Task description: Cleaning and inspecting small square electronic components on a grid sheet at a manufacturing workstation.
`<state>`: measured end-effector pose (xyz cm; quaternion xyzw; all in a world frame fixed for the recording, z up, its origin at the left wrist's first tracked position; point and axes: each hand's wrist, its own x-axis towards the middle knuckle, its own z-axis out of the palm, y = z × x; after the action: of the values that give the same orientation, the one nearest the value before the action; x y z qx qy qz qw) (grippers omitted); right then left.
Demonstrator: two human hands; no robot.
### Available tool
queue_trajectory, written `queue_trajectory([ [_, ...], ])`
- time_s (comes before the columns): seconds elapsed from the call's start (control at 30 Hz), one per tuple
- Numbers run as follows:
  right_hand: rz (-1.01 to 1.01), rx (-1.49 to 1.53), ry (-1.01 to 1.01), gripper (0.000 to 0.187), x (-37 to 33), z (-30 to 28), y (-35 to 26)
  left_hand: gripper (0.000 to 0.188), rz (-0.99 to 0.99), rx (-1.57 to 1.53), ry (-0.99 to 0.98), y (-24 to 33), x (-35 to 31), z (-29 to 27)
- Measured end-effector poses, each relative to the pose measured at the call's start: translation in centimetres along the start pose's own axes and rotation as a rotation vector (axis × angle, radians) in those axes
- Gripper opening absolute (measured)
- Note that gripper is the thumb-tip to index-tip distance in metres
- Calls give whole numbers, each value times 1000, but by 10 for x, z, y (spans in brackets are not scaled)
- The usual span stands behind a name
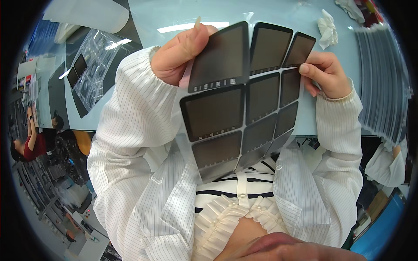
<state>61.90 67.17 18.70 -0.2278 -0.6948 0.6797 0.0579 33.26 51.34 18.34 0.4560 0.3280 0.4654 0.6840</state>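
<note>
A pale sheet bearing rows of dark, black-bordered rectangular panels is held up, tilted, in front of my chest. My left hand has hold of its upper left edge, with the thumb pointing up and the other fingers mostly hidden behind the sheet. At the upper right edge my right hand pinches the sheet, its thumb on the front near a corner panel. A row of small light marks runs along the lower border of several panels.
A clear plastic tray with two dark panels lies on the left of the table. Beyond it is a translucent white bin. Crumpled white tissue lies far right, near a tall stack of thin sheets. Another person is at far left.
</note>
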Motion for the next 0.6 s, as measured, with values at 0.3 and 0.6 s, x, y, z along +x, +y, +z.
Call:
queue_trajectory([
  [0.3,40,15,18,21,5,-14,5,28,307,355,309,26,-20,14],
  [0.6,32,34,45,26,3,-14,6,37,263,544,506,22,-30,14],
])
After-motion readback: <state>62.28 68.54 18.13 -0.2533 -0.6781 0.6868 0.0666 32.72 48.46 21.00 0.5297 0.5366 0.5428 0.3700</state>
